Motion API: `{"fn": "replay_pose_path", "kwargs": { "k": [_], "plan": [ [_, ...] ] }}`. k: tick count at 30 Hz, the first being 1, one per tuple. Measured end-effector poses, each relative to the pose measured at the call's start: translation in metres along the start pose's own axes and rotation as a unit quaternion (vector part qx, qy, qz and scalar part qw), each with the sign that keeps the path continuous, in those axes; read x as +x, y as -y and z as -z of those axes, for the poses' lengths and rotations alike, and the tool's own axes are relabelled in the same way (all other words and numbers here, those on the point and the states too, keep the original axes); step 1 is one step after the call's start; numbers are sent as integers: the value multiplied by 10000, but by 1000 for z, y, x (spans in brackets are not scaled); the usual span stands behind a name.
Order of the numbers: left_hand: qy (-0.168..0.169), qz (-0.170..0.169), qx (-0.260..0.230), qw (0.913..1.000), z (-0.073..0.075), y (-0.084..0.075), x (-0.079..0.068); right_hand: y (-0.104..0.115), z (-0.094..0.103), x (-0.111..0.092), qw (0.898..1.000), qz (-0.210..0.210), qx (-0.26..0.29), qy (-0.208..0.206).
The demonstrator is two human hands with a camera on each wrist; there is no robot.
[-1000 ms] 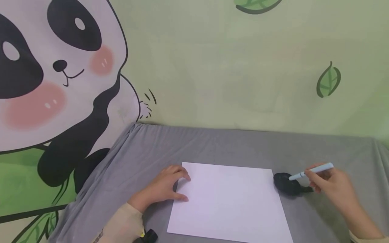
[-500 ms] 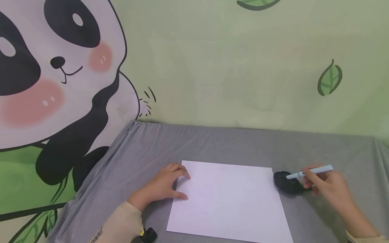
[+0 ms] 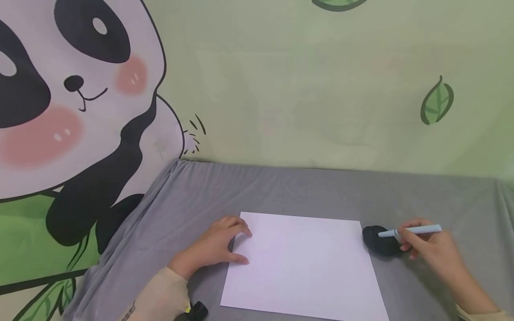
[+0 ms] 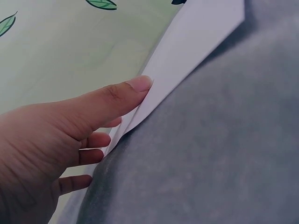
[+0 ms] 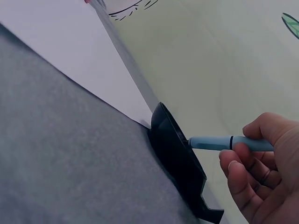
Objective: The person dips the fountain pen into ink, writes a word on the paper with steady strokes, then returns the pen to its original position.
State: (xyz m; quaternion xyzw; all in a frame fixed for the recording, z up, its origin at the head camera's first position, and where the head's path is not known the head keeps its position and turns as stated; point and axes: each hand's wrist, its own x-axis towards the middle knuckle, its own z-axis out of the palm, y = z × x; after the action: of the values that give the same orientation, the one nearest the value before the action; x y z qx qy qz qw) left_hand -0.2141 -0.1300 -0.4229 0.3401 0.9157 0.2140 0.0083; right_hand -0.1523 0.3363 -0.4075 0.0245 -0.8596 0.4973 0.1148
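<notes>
A light blue pen [image 3: 421, 230] is held between the thumb and fingers of my right hand [image 3: 435, 247]. Its dark tip points down into a shallow black dish with a short handle [image 5: 175, 149]; whether it touches the inside is hard to tell. That dish [image 3: 379, 241] rests on the cloth just right of a blank white sheet of paper [image 3: 305, 267], and my right hand hides part of its handle. On the paper's left edge lies my left hand [image 3: 217, 243], thumb and fingers spread apart, with the thumb [image 4: 140, 84] resting on the sheet.
Grey cloth [image 3: 281, 187] covers the table. Behind it stands a pale green wall with a painted panda [image 3: 100, 147] and leaves. A small black object [image 3: 197, 311] shows beside the left sleeve at the bottom edge.
My right hand has shifted slightly left, and the pen has tilted flatter, its tip staying over the black dish. My left hand and the paper have kept their places.
</notes>
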Motion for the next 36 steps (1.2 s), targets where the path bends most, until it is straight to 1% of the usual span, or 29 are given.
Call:
{"fn": "replay_pose_path", "kwargs": {
  "k": [8, 20, 27, 36],
  "plan": [
    [-22, 24, -7, 10000, 0, -1, -1, -2, -2, 3, 9999, -160, 35, 9],
    [64, 50, -13, 10000, 1, -1, -1, -6, -4, 2, 9998, -180, 117, 29],
    [102, 86, 11, 9999, 1, -1, -1, -6, -4, -1, 9996, -275, -24, 51],
    [185, 115, 13, 9998, 1, -1, 0, -6, -4, -1, 9997, -145, -153, 83]
  ]
}}
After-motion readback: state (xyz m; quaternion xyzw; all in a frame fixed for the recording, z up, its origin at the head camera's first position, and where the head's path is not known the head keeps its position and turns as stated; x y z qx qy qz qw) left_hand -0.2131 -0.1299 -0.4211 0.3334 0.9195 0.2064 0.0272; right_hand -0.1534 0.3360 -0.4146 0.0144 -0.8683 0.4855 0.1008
